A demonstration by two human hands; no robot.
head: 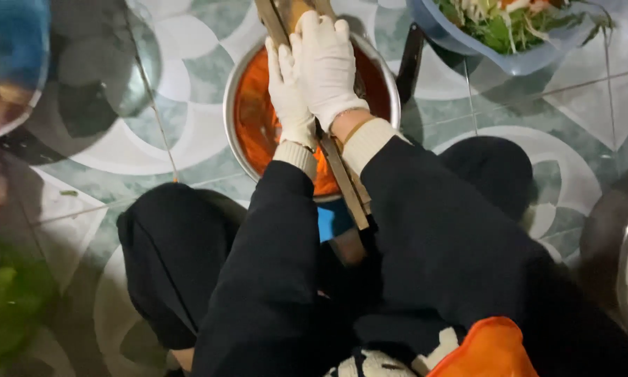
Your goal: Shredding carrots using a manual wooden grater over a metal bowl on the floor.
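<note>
Both my hands wear white gloves and press together on a long wooden grater board that slants over a round metal bowl. My left hand lies along the board's left side. My right hand overlaps it and covers whatever is pushed against the board; the piece under the palm is hidden. Orange shreds fill the bowl beneath. My dark sleeves with cream cuffs reach down toward my knees.
A blue bowl of green leaves and pale strips sits at the upper right. A metal pot stands at the right edge, blurred containers at the left. The floor is green and white patterned tile.
</note>
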